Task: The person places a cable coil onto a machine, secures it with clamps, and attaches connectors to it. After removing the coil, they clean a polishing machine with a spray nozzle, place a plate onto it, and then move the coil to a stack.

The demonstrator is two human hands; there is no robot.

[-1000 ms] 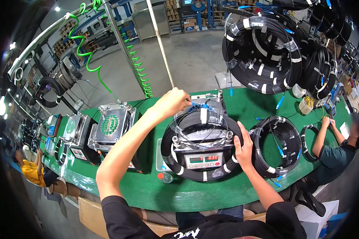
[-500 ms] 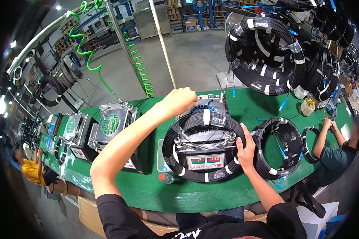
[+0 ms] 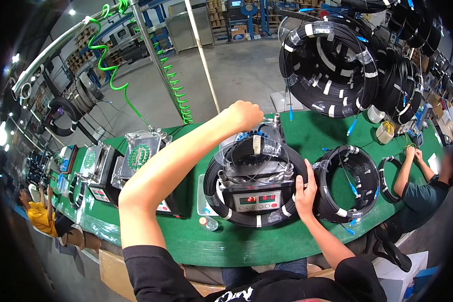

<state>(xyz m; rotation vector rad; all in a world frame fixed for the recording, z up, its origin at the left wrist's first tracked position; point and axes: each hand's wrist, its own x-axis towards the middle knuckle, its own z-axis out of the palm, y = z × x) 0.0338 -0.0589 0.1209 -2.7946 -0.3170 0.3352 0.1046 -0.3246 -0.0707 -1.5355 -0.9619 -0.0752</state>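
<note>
A coil of black cable (image 3: 259,220), bound with white and clear tape, is looped around a metal machine (image 3: 228,190) with a red-digit display (image 3: 256,200). My left hand (image 3: 244,115) is curled closed above the machine's back right part; whatever its fingers hold is hidden. Below it sits a ring of blue connectors (image 3: 251,135). Along the coil's right side, my right hand (image 3: 305,194) grips the cable, thumb on the near face and fingers pointing up. Thin black leads run over the machine's top plate.
Another black coil (image 3: 321,183) lies close at right. Larger coils (image 3: 332,105) hang above the table's back edge. Two similar machines with green rings (image 3: 138,157) stand left. A small bottle (image 3: 209,223) is near the front. Co-workers (image 3: 420,194) sit at both ends.
My left hand has shifted right and slightly up over the machine's back. My right hand stays at the coil, slightly lower. The display digits have changed.
</note>
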